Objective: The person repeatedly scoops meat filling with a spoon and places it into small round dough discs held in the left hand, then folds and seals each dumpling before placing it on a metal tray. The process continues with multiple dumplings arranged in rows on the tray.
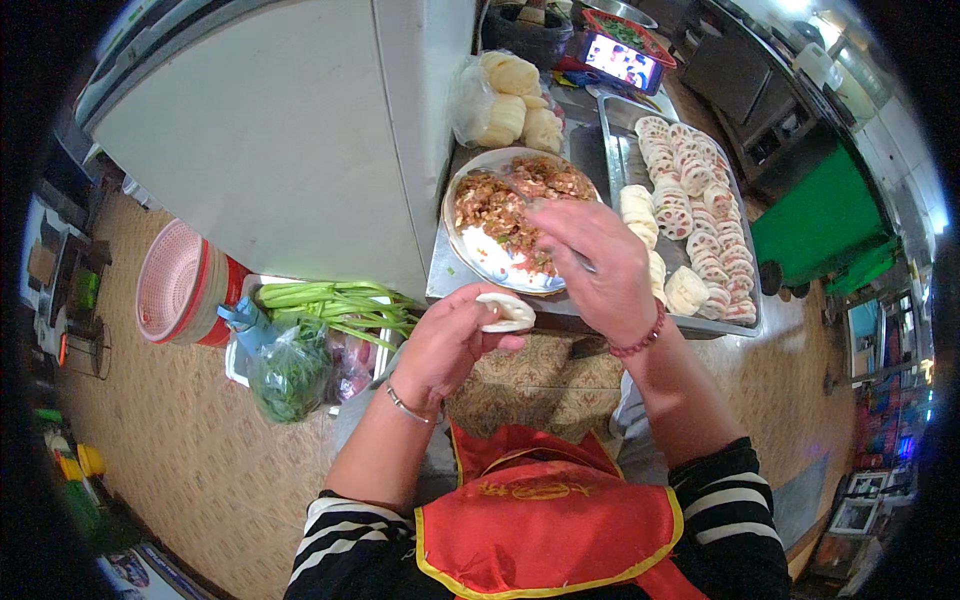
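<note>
My left hand point(459, 337) holds a pale, folded slice point(508, 312), perhaps lotus root, opened a little like a pocket, just in front of the plate. A metal utensil point(581, 261) is in my right hand point(600, 259), its far end reaching into the minced meat filling point(495, 206). That filling covers much of a round white plate point(457, 244), whose near part shows bare. To the right, a metal tray point(752, 300) bears rows of lotus root slices with meat between them point(705, 210) and pale pieces without visible filling point(685, 291).
Behind the plate lies a plastic bag of pale peeled pieces point(510, 101). A lit phone point(622, 64) stands beyond the tray. A white cabinet or fridge point(262, 142) borders the left. Green stalks point(330, 300), bagged greens point(289, 375) and stacked baskets point(176, 281) sit low at left.
</note>
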The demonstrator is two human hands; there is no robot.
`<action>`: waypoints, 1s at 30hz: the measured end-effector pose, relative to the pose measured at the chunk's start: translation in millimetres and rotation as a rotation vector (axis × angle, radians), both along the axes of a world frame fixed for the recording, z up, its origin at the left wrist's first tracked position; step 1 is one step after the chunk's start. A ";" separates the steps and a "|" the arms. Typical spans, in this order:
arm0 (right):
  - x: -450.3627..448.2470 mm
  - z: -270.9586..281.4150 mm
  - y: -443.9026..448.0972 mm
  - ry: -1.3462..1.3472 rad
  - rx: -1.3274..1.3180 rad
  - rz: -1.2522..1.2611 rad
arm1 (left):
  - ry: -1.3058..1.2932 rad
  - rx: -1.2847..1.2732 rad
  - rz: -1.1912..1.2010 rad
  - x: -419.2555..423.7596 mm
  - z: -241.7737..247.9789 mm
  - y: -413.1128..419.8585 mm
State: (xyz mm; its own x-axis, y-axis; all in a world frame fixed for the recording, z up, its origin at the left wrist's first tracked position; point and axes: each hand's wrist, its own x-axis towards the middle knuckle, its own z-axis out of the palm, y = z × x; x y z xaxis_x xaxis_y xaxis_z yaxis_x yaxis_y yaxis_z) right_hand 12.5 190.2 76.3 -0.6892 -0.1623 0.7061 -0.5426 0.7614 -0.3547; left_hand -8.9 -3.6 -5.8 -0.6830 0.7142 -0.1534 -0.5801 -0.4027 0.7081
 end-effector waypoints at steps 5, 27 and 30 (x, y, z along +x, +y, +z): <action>-5.7 -4.2 -3.0 -0.088 0.211 0.155 | -0.011 -0.049 0.019 -9.9 -5.8 2.1; 40.2 6.1 15.3 -0.154 0.209 0.030 | 0.065 -0.173 0.023 -8.8 -4.4 2.8; 40.9 9.3 14.4 -0.118 0.143 0.051 | 0.084 -0.194 0.027 -9.6 -4.3 3.4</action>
